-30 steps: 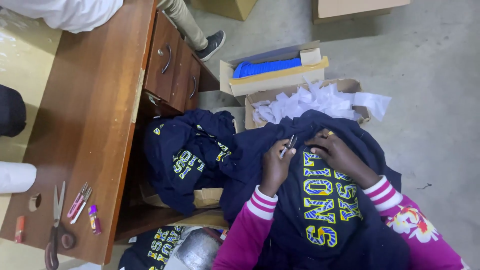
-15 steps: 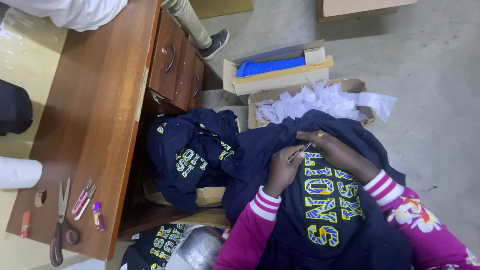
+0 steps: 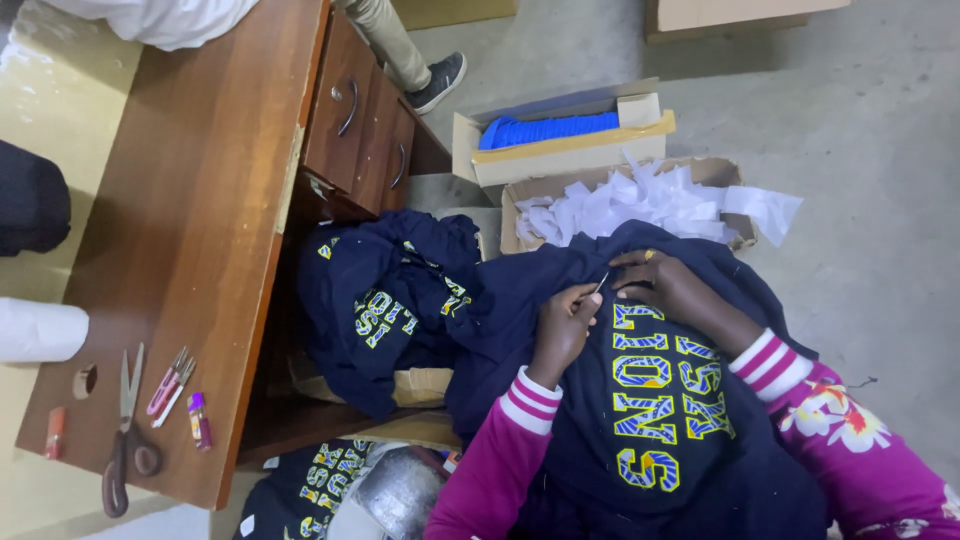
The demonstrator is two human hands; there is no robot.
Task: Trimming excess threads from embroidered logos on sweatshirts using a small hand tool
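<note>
The left hand (image 3: pixel 562 325) pinched a thin tool (image 3: pixel 600 283), fingers together, over the navy garment (image 3: pixel 640 400). The right hand (image 3: pixel 668 290) lay flat on it, fingers apart. Scissors (image 3: pixel 122 440) rested on the surface (image 3: pixel 190 250).

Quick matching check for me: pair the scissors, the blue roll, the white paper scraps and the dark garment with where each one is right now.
Things:
1. scissors
2. blue roll
3. white paper scraps
4. dark garment with yellow letters

Places:
A. on the person's lap, under both hands
B. on the wooden desk
C. in the far open box
D. in the near box on the floor

Pairs: 1-B, 2-C, 3-D, 4-A
</note>
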